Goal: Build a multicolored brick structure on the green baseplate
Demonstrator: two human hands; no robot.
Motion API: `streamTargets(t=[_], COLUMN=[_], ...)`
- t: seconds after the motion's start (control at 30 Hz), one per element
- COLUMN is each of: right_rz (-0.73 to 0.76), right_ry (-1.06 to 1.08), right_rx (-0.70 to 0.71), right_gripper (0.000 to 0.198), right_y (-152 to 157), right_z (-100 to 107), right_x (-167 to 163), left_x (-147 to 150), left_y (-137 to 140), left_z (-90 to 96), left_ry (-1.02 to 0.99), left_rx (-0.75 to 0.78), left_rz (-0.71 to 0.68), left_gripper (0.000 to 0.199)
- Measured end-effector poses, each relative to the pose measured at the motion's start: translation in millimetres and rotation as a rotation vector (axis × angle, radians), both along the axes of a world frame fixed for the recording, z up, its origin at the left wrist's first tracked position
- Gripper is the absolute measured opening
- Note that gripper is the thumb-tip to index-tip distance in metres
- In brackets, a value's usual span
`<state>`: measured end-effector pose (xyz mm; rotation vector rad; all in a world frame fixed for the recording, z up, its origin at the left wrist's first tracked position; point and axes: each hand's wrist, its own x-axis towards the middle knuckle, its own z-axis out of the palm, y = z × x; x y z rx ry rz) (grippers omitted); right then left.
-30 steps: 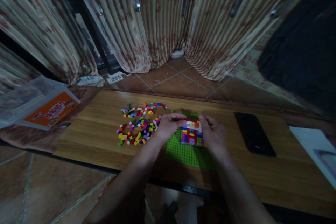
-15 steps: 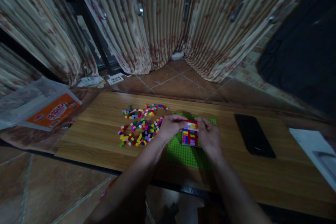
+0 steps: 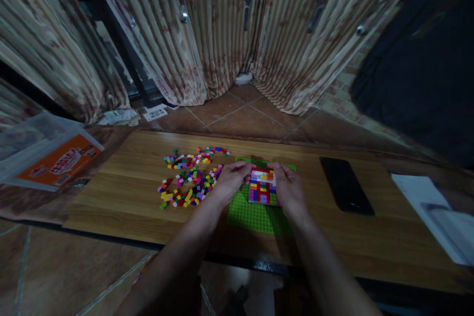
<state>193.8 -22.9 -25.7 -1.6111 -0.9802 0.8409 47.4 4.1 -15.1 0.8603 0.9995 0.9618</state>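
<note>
A small square panel of coloured building bricks [image 3: 263, 188] is over the green studded baseplate [image 3: 252, 217], with rows of red, yellow, blue, white and purple. My left hand [image 3: 234, 177] grips its far left corner, thumb and fingers closed together. On the opposite side my right hand [image 3: 289, 186] holds the panel's right edge, its fingers partly hiding that edge. Whether the panel rests on the baseplate or is lifted off it, I cannot tell. Loose coloured bricks [image 3: 192, 185] lie scattered to the left of my left hand.
A black phone-like slab [image 3: 346, 185] lies on the wooden table [image 3: 122, 182] to the right, with white paper [image 3: 425, 202] beyond it. At the far left is a clear plastic bag with an orange label [image 3: 59, 160]. Striped curtains [image 3: 222, 44] hang behind.
The whole view has shifted slightly, so things appear further left. My right hand has drawn back toward the panel's right edge, uncovering more of its bricks. Both hands stay on the panel.
</note>
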Motion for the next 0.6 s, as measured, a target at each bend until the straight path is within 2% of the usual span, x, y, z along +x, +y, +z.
streamTargets(t=[0.23,0.47,0.6], right_rz=[0.01,0.007,0.005], right_ry=[-0.057,-0.076,0.058], right_rx=[0.009,0.018,0.037], right_gripper=[0.048,0.044,0.04], right_y=[1,3,2], right_z=[0,-7,-11], right_x=[0,-1,1], left_x=[4,7,9], left_y=[0,-1,-3], left_z=[-2.9,-7.1,-15.5], left_ry=[0.114,0.228,0.232], left_rx=[0.133,0.267,0.313], left_rz=[0.025,0.081,0.102], left_gripper=[0.022,0.015,0.016])
